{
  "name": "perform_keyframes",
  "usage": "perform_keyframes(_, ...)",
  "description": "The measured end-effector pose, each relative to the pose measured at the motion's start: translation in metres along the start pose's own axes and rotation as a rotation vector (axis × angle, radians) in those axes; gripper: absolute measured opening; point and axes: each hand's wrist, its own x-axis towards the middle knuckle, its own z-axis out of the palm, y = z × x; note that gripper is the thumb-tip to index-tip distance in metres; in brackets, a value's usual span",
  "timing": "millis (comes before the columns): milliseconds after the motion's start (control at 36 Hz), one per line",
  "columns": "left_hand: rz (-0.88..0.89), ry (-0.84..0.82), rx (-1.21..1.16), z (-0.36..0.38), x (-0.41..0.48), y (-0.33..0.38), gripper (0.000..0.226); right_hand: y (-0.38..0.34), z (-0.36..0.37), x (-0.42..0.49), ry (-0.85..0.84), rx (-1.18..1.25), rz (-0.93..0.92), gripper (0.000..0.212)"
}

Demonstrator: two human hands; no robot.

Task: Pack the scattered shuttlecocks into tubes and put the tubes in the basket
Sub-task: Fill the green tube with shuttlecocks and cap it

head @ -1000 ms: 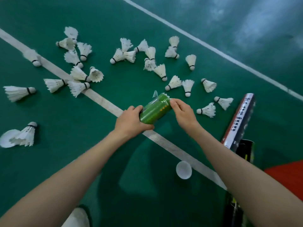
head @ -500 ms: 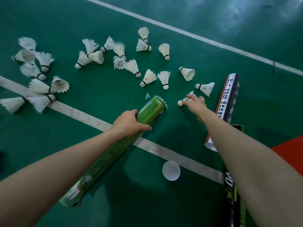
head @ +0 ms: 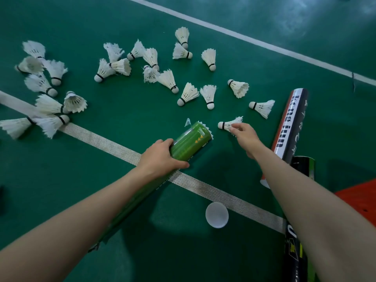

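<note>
My left hand (head: 160, 157) grips a green tube (head: 191, 143) near its open far end, which points up and to the right over the court floor. Just right of that opening my right hand (head: 245, 137) pinches the feathers of a white shuttlecock (head: 227, 124) lying with its cork to the left. Several more white shuttlecocks (head: 188, 94) are scattered across the green floor beyond and to the left. The tube's lower part runs under my left forearm.
A black-and-red tube (head: 289, 127) lies at the right, with a black-and-green tube (head: 301, 200) below it. A translucent cap (head: 216, 214) rests on the floor between my arms. A red surface (head: 362, 198) shows at the right edge. A white court line (head: 114, 145) crosses under the green tube.
My right hand left the tube's mouth, reached right and took hold of a shuttlecock on the floor. The view shifted, and the tube stays in my left hand.
</note>
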Motion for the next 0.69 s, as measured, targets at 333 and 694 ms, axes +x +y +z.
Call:
perform_keyframes(333, -0.01, 0.182, 0.005, -0.026, -0.048, -0.044, 0.061, -0.059, 0.03, -0.09, -0.002, 0.186, -0.515, 0.011)
perform_keyframes(694, 0.096, 0.373, -0.154, -0.033, -0.101, -0.066, 0.078, -0.095, 0.077, -0.148, -0.139, 0.164, -0.659, 0.034)
